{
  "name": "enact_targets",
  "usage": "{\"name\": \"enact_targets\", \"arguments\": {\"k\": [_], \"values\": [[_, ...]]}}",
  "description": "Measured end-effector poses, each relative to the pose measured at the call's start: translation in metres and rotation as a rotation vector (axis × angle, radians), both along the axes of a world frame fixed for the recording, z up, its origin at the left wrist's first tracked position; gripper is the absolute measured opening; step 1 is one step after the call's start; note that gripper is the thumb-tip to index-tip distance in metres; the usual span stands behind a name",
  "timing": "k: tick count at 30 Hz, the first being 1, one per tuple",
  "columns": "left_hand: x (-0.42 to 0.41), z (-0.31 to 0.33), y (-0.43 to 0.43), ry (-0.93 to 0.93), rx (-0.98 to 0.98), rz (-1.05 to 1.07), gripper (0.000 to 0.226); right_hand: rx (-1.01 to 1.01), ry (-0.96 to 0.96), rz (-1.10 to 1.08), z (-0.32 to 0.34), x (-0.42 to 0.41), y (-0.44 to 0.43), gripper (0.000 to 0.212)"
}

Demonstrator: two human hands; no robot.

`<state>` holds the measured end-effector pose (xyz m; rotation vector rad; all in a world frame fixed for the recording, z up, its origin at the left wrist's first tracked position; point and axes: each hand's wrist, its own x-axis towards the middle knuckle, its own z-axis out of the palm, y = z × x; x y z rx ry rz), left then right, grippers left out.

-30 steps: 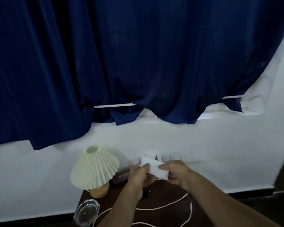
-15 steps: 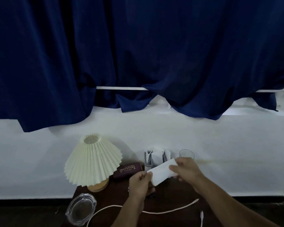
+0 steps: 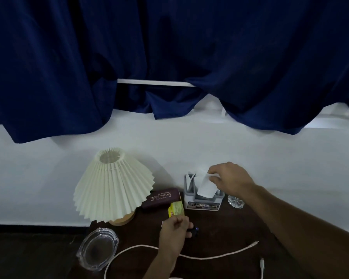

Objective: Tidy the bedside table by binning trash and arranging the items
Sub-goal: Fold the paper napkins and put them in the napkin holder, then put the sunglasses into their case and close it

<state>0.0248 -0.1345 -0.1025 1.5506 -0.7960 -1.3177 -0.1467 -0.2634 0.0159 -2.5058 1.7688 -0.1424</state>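
The right hand [image 3: 228, 178] pinches a white paper [image 3: 205, 187], half-slotted into the grey holder [image 3: 204, 200] at the table's one o'clock. The left hand [image 3: 174, 228] is loosely curled, seemingly empty (hard to tell), below the yellow packet [image 3: 176, 208]. Judged unfinished: cable [image 3: 210, 256] sprawls at six o'clock

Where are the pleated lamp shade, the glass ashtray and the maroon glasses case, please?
pleated lamp shade [image 3: 113, 186]: head view, middle of the pleats.
glass ashtray [image 3: 98, 248]: head view, its bowl.
maroon glasses case [image 3: 161, 197]: head view, printed lid.
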Motion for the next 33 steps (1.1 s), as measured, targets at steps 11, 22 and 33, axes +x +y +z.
{"name": "enact_targets", "arguments": {"k": [11,22,33], "values": [[0.001,-0.012,-0.003,-0.064,-0.011,-0.109,0.010,0.063,0.149,0.072,-0.033,0.013,-0.009,0.026],[0.011,-0.011,0.001,-0.130,-0.043,-0.129,0.011,0.011,0.147,0.065,-0.038,0.005,-0.001,0.038],[0.021,0.044,0.020,-0.390,-0.047,0.008,0.013,-0.120,-0.069,-0.016,0.031,-0.003,0.050,0.029]]}}
